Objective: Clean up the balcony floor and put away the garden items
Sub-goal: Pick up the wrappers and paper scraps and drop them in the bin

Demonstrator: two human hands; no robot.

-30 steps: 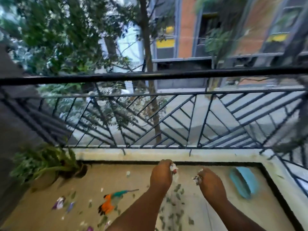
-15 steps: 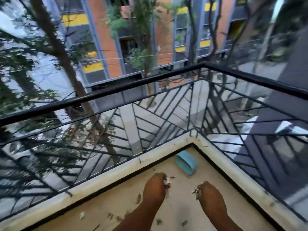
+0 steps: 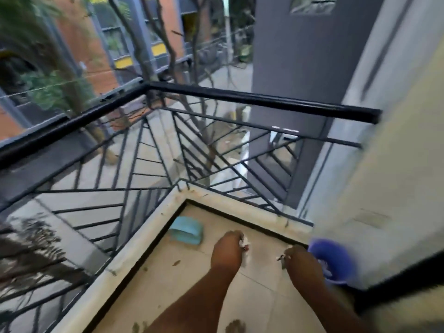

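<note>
Head view. We see both hands low in the frame, apart from each other, each closed around a small wad of litter: the left hand [image 3: 228,249] grips white and reddish scraps [image 3: 244,242], the right hand [image 3: 304,263] grips a greyish bit [image 3: 281,257]. A blue bucket [image 3: 332,263] stands at about three o'clock from the right hand, touching or just behind it; we cannot tell which, since the picture is blurred there. We judge it to be the place for the litter, and the right hand is plainly the nearer. A light-blue dustpan [image 3: 187,229] lies at ten o'clock from the left hand, near the corner of the kerb [image 3: 144,239], its long side running roughly along the left railing [image 3: 72,126]. Loose leaves [image 3: 176,263] dot the floor [image 3: 182,284] at seven o'clock. The wall [image 3: 384,188] hems the bucket on the right; open room lies between the hands and towards us.
</note>
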